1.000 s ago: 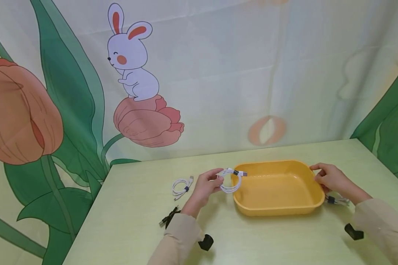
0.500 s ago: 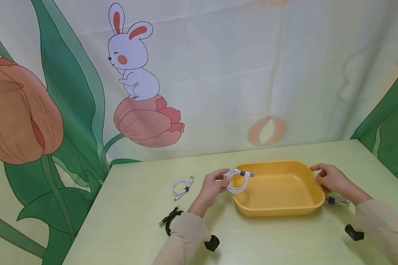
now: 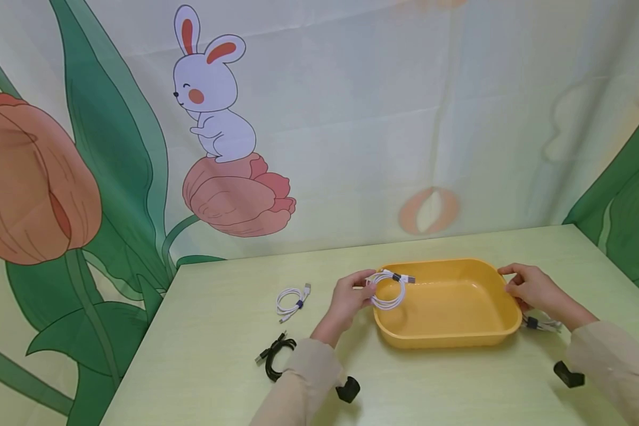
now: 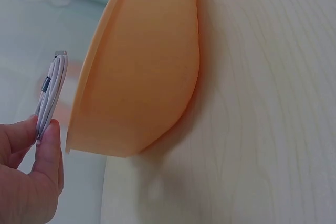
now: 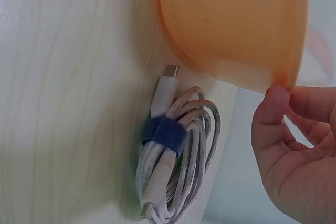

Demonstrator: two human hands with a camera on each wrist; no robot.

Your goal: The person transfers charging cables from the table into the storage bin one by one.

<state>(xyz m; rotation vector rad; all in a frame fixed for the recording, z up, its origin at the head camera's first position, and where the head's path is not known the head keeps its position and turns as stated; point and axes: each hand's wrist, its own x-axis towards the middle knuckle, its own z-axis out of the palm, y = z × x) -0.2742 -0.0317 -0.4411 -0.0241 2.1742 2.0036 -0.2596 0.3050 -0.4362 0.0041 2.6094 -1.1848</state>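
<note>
Between thumb and fingers, my left hand (image 3: 349,297) pinches a coiled white USB cable (image 3: 403,296) with a dark strap. The coil hangs upright over the left rim of a yellow plastic basin (image 3: 447,340). In the left wrist view the cable (image 4: 51,88) appears edge-on, beside the basin's rim and above it. My right hand (image 3: 535,288) grips the basin's right rim; the right wrist view shows the thumb (image 5: 274,106) pressed on that rim. Under this hand, a bundled white cable (image 5: 181,145) with a blue strap lies on the table beside the basin.
Left of the basin, another coiled white cable (image 3: 291,303) with a blue strap lies on the pale wood-grain table (image 3: 207,343). Nearer to me is a coiled black cable (image 3: 273,358), partly behind my left sleeve. A printed curtain (image 3: 351,130) hangs along the table's back edge.
My left hand has moved right with the white USB cable, bringing the coil over the basin's left side. More of the black cable shows. My right hand has stayed on the rim.
</note>
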